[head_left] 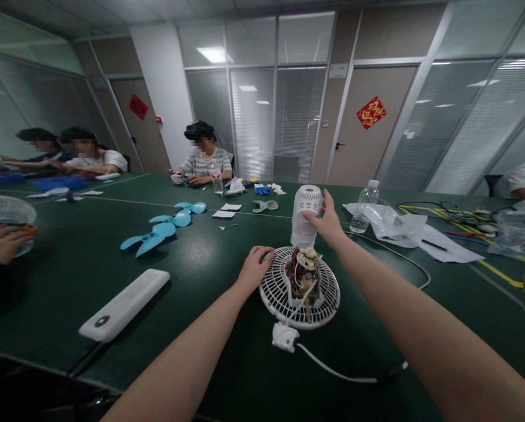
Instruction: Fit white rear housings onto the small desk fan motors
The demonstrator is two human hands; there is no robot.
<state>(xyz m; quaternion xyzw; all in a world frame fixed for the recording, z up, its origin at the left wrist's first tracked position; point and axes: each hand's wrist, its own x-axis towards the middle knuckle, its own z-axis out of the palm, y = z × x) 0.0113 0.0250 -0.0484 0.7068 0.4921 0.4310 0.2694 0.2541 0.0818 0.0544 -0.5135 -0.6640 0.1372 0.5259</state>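
My right hand (327,221) is closed around a white vented motor cover (307,202), which stands upright behind the fan grille. A round white fan grille (328,308) lies on the table in front of me, and my left hand (254,268) grips its left rim with curled fingers. On the grille sits the exposed fan motor (305,275) with red, white and dark wires around it. A small white plastic part (285,337) lies at the near edge of the grille, with a white cable (333,374) running right from it.
Light-blue fan blades (150,239) and a white power bank (124,305) lie to the left. A clear blade (265,206) lies farther back. A water bottle (364,208), plastic bag (398,225) and pen (433,245) are right. Other people sit around the green table (210,264); another person's hand (1,241) is far left.
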